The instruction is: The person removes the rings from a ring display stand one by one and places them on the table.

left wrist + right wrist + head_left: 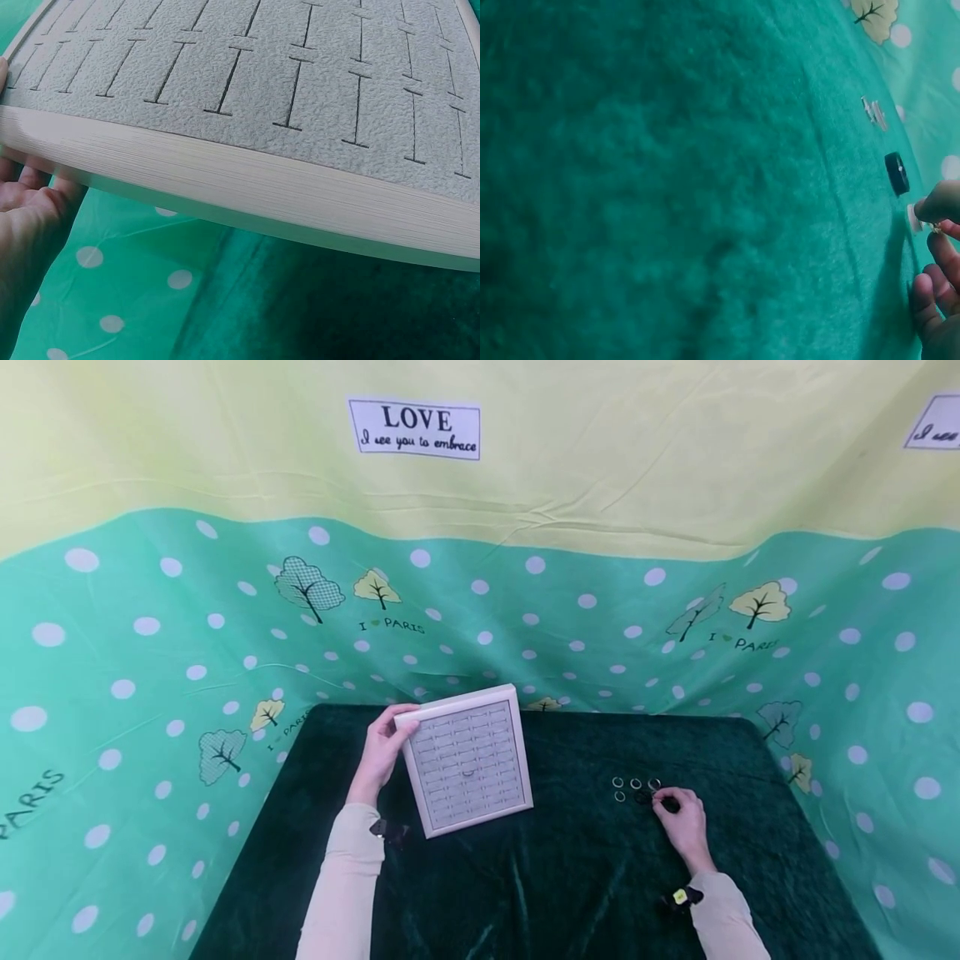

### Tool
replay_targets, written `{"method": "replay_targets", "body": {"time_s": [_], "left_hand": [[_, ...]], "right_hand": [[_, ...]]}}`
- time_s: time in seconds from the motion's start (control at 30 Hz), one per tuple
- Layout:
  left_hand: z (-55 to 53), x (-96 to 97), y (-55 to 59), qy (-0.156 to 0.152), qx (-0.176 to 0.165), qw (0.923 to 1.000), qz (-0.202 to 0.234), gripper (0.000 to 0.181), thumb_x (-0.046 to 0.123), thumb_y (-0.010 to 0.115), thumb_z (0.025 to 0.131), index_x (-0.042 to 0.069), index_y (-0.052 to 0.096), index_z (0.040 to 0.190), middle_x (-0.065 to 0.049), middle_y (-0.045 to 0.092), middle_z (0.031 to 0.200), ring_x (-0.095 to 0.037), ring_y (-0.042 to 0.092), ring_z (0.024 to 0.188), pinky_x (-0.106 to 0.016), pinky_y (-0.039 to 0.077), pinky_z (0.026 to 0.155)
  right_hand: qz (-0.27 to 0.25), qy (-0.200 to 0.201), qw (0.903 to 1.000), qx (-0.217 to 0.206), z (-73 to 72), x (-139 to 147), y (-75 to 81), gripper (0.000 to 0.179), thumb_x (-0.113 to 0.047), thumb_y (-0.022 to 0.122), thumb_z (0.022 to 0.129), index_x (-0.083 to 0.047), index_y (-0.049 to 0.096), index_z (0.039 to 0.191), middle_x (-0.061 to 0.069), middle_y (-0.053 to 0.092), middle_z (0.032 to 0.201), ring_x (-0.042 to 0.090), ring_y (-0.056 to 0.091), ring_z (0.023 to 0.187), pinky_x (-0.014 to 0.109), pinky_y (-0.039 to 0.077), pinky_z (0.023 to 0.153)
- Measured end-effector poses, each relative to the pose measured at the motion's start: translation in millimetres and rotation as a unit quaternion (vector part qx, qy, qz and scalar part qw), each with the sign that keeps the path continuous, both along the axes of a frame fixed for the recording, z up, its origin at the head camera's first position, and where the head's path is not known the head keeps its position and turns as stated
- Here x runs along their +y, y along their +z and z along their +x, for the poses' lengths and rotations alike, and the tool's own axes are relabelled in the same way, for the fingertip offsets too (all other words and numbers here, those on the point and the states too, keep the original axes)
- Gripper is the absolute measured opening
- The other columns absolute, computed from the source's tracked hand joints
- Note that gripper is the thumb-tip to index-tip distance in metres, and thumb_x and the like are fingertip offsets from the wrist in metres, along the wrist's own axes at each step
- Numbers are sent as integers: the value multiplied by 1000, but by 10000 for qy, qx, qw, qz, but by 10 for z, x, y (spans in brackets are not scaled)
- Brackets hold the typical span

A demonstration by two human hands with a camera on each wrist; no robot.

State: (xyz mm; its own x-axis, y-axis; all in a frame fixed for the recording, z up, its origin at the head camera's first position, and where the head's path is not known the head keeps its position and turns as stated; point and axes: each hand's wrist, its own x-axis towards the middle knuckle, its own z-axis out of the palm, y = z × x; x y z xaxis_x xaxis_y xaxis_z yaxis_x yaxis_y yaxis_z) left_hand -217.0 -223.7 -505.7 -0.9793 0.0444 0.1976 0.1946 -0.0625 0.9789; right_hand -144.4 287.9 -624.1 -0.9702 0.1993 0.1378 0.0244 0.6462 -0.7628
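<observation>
In the head view my left hand (380, 750) grips the upper left corner of a pale-framed ring display tray (522, 752), holding it tilted up above the cloth. Rows of slits line its grey padded face, and one ring (468, 773) sits near the middle. The left wrist view shows fingers (34, 180) under the wooden frame. To the right, my right hand (684, 827) is down at a group of rings, its thumb and finger pinching a small gold-coloured ring (935, 227). A silver ring (913, 218) and a black ring (897, 173) stand beside the fingertips.
Several loose rings, among them a silver ring (618, 782) at the left end, are set out in rows on the dark green velvet cloth (570, 877). Behind the table hangs a green and yellow printed curtain (480, 610).
</observation>
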Motion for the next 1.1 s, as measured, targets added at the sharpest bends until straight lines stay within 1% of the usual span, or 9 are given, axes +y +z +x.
{"method": "replay_targets", "body": {"time_s": [0.23,0.43,0.53,0.63,0.7,0.73,0.87,0.97,1.1], "left_hand": [[-11,1,-38,17,139,9999,-50,32,13,63,95,-2,57,122,-8,64,105,-23,62,89,-35,52,76],[-5,-6,-34,43,123,9999,-27,30,11,62,95,-2,57,122,-7,64,104,-22,62,89,-34,51,76],[-4,-8,-27,19,109,9999,-18,30,8,60,96,-4,55,122,-4,65,103,-20,62,88,-33,51,76],[-4,-9,-12,-44,139,9999,26,29,3,57,96,-7,54,123,-2,65,102,-18,62,87,-32,51,75],[26,3,51,-75,149,9999,-3,29,1,56,96,-10,52,123,-2,65,102,-18,62,87,-32,51,75],[38,10,80,-85,137,9999,-5,30,0,56,96,-10,52,124,-3,64,102,-19,62,87,-32,51,75],[38,17,67,-40,119,9999,-43,30,6,59,96,-7,54,123,-5,64,102,-21,62,88,-34,51,76],[-3,0,-22,-6,119,9999,-19,30,8,60,96,-5,55,123,-5,65,104,-21,62,89,-33,51,76],[36,7,55,-81,87,9999,26,30,1,57,96,-9,52,123,-3,65,103,-19,62,88,-32,51,76]], "right_hand": [[156,-73,9998,-16,-4,35,-48,9,1,64,86,3,65,95,26,54,108,41,45,104,53,32,88],[215,18,9997,78,-11,48,-67,8,0,64,86,3,65,94,26,54,107,41,46,103,55,32,87],[252,18,9996,117,-7,54,-83,8,1,65,86,3,65,94,26,55,106,40,47,102,53,32,86],[267,8,9996,136,-2,52,-87,9,0,65,86,3,66,95,25,56,106,39,47,102,51,32,85],[274,8,9996,110,2,50,-82,10,0,65,87,2,66,96,25,55,106,39,47,101,50,31,84],[272,-1,9996,79,5,48,-76,10,-1,65,87,2,66,97,25,55,107,38,47,101,50,31,83],[186,-145,9997,-107,11,27,-38,14,-2,65,88,3,66,101,24,53,110,37,48,101,48,33,83],[55,-272,9995,-166,6,-15,14,17,-2,65,88,3,65,104,23,52,111,35,49,100,47,35,82],[-75,-280,9996,-73,5,-108,96,19,-3,65,88,4,65,106,22,52,109,33,50,96,43,36,79]]}}
